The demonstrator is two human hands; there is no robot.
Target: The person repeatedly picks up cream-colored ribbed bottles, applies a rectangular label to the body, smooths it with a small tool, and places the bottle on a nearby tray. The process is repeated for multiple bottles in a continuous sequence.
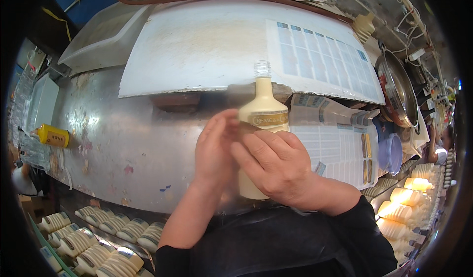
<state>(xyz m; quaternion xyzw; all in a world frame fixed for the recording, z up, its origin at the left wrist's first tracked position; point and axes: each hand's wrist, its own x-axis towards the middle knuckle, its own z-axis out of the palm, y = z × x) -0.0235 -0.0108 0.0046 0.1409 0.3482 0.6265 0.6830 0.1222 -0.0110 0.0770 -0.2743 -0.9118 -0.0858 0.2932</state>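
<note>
A cream-coloured bottle (264,102) with a clear glass threaded neck and a gold band label (271,120) lies in front of me, neck pointing away. My right hand (278,166) rests across its body, fingers bent and pressed together; what they hold, if anything, is hidden. Beside the bottle's left side is my left hand (214,146), its fingertips smeared by motion and close to the right fingers. A narrow dark gold strip (250,127) shows between the two hands. Whether it is attached to the bottle, I cannot tell.
Beyond the bottle a white board (197,45) bears a label sheet (315,50). More label sheets (330,149) lie at right, near a metal pan (401,87) and a purple container (390,154). A yellow bottle (53,135) is at left. Cream bottles (118,262) lie in rows at both lower sides.
</note>
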